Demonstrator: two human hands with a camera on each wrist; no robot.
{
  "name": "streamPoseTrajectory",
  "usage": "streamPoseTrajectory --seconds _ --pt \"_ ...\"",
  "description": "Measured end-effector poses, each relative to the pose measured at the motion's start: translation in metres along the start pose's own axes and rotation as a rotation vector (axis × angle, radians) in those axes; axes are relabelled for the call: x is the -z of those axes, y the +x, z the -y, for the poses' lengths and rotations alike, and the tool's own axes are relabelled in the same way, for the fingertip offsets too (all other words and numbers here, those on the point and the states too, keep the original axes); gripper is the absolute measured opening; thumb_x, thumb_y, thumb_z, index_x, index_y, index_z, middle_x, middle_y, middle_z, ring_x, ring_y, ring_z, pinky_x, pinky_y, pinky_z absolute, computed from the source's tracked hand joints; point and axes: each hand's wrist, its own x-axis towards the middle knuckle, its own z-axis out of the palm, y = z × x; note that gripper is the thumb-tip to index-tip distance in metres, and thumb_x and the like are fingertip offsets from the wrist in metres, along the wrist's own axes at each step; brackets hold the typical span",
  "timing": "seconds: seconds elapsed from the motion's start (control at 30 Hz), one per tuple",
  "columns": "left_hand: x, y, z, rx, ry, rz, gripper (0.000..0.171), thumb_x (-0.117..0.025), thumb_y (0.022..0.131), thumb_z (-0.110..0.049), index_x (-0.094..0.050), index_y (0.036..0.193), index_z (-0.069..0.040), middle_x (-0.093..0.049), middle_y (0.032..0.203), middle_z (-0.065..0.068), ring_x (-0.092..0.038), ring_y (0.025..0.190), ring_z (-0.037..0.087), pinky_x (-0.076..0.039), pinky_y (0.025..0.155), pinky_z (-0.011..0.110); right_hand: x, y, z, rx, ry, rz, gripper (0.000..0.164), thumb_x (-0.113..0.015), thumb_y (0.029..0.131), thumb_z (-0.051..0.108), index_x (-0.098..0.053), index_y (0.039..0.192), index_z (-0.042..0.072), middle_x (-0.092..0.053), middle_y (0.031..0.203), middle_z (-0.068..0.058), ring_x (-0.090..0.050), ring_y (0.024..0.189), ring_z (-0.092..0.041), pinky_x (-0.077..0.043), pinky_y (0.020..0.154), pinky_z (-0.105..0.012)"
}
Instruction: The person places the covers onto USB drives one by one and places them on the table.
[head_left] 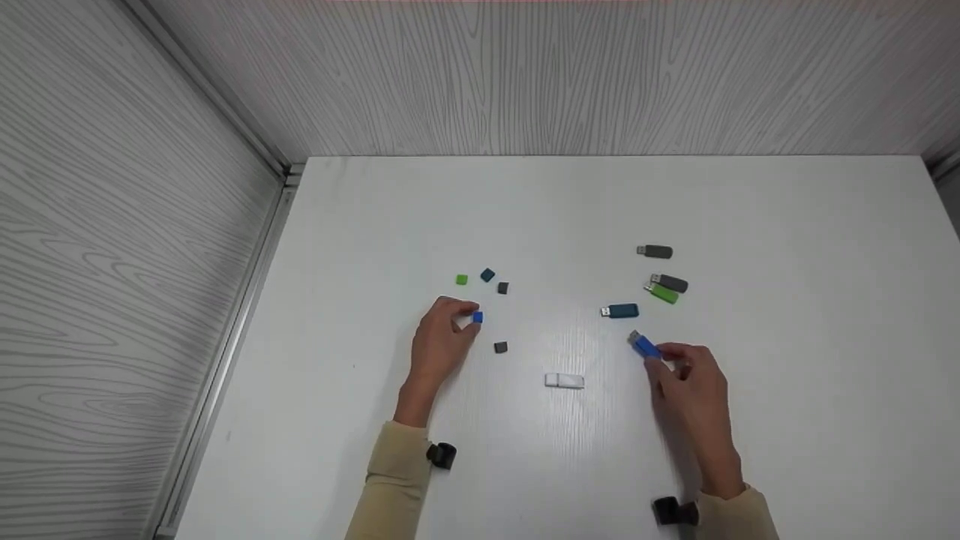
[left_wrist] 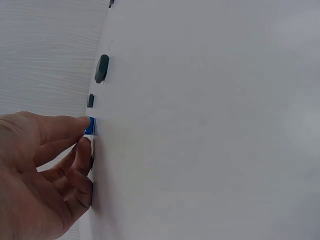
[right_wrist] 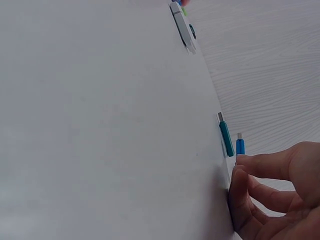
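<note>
Between thumb and fingertips, my left hand (head_left: 441,341) pinches a small blue USB cap (head_left: 478,318). My right hand (head_left: 694,382) grips the rear of a blue USB stick (head_left: 645,345), its metal plug bare and pointing up and left. Near the left hand lie a green cap (head_left: 462,280), a teal cap (head_left: 487,275), a dark grey cap (head_left: 503,288) and another dark grey cap (head_left: 501,347). In the right wrist view a teal USB stick (right_wrist: 226,139) lies beside the held blue one.
A white capped USB stick (head_left: 564,381) lies between the hands. Beyond the right hand are a green USB stick (head_left: 663,293), a grey stick (head_left: 670,283) touching it, and another grey stick (head_left: 658,252). A wood-grain panel (head_left: 480,75) borders the white table (head_left: 375,210) at the back.
</note>
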Motion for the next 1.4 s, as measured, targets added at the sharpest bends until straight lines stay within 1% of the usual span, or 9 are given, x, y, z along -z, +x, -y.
streamPoseTrajectory --seconds 0.23,0.47,0.57,0.8,1.03,1.23,1.4 --pt "-0.0021 0.0006 -0.0016 -0.002 0.018 -0.010 0.027 -0.078 0.095 -0.014 -0.077 0.122 -0.018 -0.070 0.121 0.001 -0.059 0.090 0.014 -0.049 0.077 0.028 -0.0004 0.0016 -0.0005 -0.010 -0.011 0.001 0.042 -0.065 0.104 0.026 -0.060 0.140 0.005 -0.060 0.134 -0.016 -0.053 0.096 -0.024 -0.047 0.067 -0.021" --pt "-0.0041 0.0004 -0.0019 0.000 0.039 -0.022 0.026 -0.079 0.094 -0.014 -0.077 0.120 -0.018 -0.069 0.121 0.001 -0.059 0.091 0.015 -0.051 0.079 0.031 -0.0006 0.0015 -0.0018 -0.018 -0.001 0.005 0.042 -0.066 0.104 0.026 -0.060 0.140 0.007 -0.066 0.129 -0.015 -0.055 0.092 -0.023 -0.049 0.065 -0.022" --pt "-0.0044 0.0002 -0.0023 -0.003 0.044 -0.021 0.025 -0.078 0.095 -0.014 -0.077 0.120 -0.018 -0.069 0.121 0.001 -0.060 0.093 0.016 -0.052 0.082 0.032 0.0000 0.0016 -0.0018 -0.019 0.004 0.015 0.042 -0.066 0.104 0.027 -0.061 0.140 0.007 -0.067 0.127 -0.016 -0.056 0.089 -0.022 -0.049 0.064 -0.022" --pt "-0.0030 0.0000 -0.0028 -0.031 0.046 -0.014 0.026 -0.077 0.096 -0.014 -0.078 0.121 -0.015 -0.069 0.121 0.003 -0.061 0.091 0.016 -0.052 0.079 0.032 0.0011 0.0028 -0.0020 0.003 -0.007 0.021 0.041 -0.066 0.103 0.024 -0.063 0.140 0.005 -0.069 0.120 -0.018 -0.056 0.082 -0.020 -0.047 0.062 -0.023" --pt "-0.0037 0.0010 -0.0048 -0.030 0.064 -0.010 0.025 -0.077 0.096 -0.012 -0.078 0.120 -0.015 -0.068 0.120 0.003 -0.063 0.094 0.017 -0.055 0.082 0.035 0.0015 0.0036 -0.0029 0.000 -0.012 0.023 0.041 -0.066 0.103 0.022 -0.062 0.140 0.004 -0.069 0.116 -0.017 -0.056 0.081 -0.020 -0.047 0.062 -0.022" --pt "-0.0043 0.0005 -0.0069 -0.034 0.096 -0.012 0.023 -0.076 0.096 -0.013 -0.077 0.119 -0.016 -0.067 0.120 0.003 -0.065 0.099 0.018 -0.056 0.086 0.038 0.0018 0.0036 -0.0022 -0.005 -0.011 0.029 0.041 -0.066 0.103 0.023 -0.062 0.140 0.004 -0.069 0.115 -0.018 -0.057 0.081 -0.021 -0.048 0.063 -0.022" --pt "-0.0050 -0.0005 -0.0071 -0.046 0.115 -0.009 0.022 -0.075 0.098 -0.013 -0.076 0.120 -0.015 -0.067 0.122 0.004 -0.069 0.111 0.021 -0.058 0.093 0.041 0.0020 0.0033 -0.0023 -0.006 -0.009 0.034 0.041 -0.066 0.103 0.024 -0.062 0.140 0.005 -0.069 0.120 -0.017 -0.057 0.085 -0.021 -0.049 0.064 -0.021"
